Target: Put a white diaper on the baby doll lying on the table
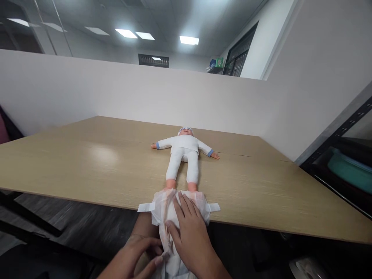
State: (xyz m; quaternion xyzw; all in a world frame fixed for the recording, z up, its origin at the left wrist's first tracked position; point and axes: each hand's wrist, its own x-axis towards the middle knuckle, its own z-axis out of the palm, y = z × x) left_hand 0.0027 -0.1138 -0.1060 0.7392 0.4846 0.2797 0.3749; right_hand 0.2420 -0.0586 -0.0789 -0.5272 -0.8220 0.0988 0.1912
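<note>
A white diaper (174, 205) lies unfolded across the table's front edge, its two side tabs spread out and its near end hanging toward me. My right hand (193, 234) rests flat on it, fingers stretched forward. With my left hand (145, 254) I pinch the diaper's left edge low down, between thumb and fingers. Just beyond is a baby doll (184, 149) on its back, in white clothes with blue cuffs. Its arms reach out sideways and its legs point at me. The far end of the diaper covers the doll's feet.
The wooden table (247, 186) stretches to both sides, with a low white partition (180, 93) behind it. A dark metal shelf (334, 143) with a teal container (348, 166) stands at the right. Under the table's left side are dark metal legs (31, 217).
</note>
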